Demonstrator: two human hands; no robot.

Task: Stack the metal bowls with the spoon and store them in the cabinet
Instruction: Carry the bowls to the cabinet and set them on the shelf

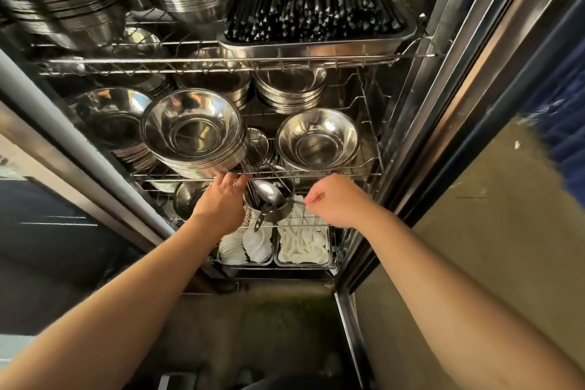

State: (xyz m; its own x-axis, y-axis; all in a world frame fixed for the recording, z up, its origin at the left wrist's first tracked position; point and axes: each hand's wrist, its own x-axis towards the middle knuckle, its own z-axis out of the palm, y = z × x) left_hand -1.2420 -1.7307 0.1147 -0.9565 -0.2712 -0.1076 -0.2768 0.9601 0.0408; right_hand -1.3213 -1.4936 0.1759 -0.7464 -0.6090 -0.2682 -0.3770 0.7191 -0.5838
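A small stack of metal bowls [278,210] with a metal spoon [269,192] lying inside is at the front of the lower wire shelf of the open cabinet. My left hand [221,204] grips the stack's left side, fingertips up against the front wire of the shelf above. My right hand [335,199] is curled just right of the stack, its fingers pinched on a thin metal handle [297,202] sticking out over the rim. Another handle end [258,225] hangs below the stack's front.
The middle wire shelf [316,173] holds a tall stack of large steel bowls [193,133], a single bowl [318,139] and more stacks behind. A tray of black chopsticks [316,9] sits on top. Trays of white spoons [302,247] lie below. The cabinet door [474,79] stands open on the right.
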